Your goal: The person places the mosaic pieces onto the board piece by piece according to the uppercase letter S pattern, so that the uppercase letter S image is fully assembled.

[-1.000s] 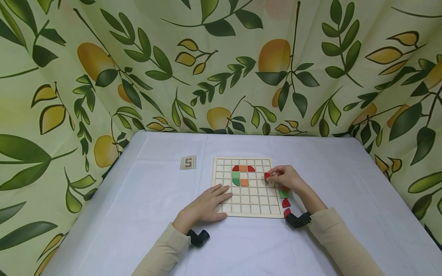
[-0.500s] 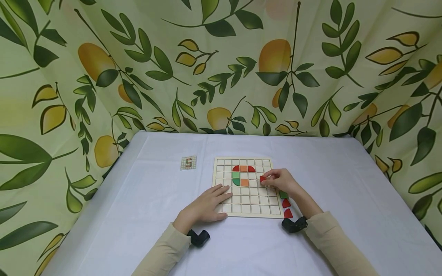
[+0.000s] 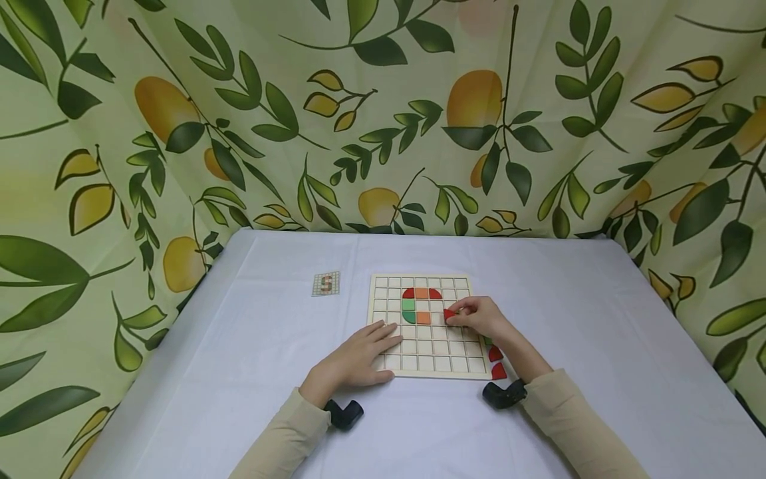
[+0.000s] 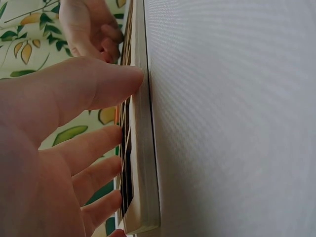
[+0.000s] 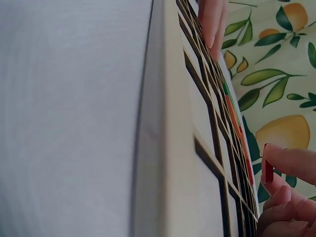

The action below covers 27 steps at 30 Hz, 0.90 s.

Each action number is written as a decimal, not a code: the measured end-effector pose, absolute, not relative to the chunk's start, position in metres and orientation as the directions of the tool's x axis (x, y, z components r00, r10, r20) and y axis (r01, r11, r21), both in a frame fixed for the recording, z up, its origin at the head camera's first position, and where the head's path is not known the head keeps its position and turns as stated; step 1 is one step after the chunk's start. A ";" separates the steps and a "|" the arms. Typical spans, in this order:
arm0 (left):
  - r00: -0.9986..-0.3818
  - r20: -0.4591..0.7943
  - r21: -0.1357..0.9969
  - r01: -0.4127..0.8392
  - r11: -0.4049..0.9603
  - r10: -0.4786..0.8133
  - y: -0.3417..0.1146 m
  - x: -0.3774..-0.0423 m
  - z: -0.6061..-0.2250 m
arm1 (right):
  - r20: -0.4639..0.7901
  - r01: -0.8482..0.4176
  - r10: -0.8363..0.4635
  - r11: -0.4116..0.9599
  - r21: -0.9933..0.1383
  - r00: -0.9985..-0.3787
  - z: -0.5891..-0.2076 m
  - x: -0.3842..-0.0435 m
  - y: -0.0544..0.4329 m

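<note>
Right hand (image 3: 481, 317) pinches one red piece (image 3: 448, 316) above the gridded board (image 3: 426, 363); left hand (image 3: 358, 354), fingers spread, rests on the board's left edge.
The board lies well short of the far edge of the white table (image 3: 278, 332), with broad cloth to either side and one small card (image 3: 326, 284) apart on the left. Six pieces sit in its cells: two red (image 3: 435, 293), two orange (image 3: 423, 318), two green (image 3: 409, 304). Along its right edge lie two loose red pieces (image 3: 495, 353) and one green piece (image 3: 487, 340), partly hidden by the right arm.
</note>
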<state>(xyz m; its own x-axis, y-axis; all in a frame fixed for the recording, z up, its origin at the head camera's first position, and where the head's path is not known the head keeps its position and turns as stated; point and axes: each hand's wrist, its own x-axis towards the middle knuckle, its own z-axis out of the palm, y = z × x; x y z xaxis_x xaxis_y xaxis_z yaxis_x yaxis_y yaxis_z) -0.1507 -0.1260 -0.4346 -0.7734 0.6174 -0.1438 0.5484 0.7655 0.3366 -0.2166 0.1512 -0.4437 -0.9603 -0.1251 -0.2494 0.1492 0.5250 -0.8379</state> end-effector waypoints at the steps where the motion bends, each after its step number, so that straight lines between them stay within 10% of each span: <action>1: -0.774 -0.144 0.336 0.549 0.766 0.617 -0.126 -0.151 -0.435 | -0.252 0.153 -0.124 0.524 -0.838 -0.960 -0.444 -0.217 0.150; 27: -0.770 -0.131 0.329 0.560 0.760 0.624 -0.127 -0.151 -0.435 | -0.217 0.108 -0.121 0.583 -0.805 -0.969 -0.445 -0.220 0.131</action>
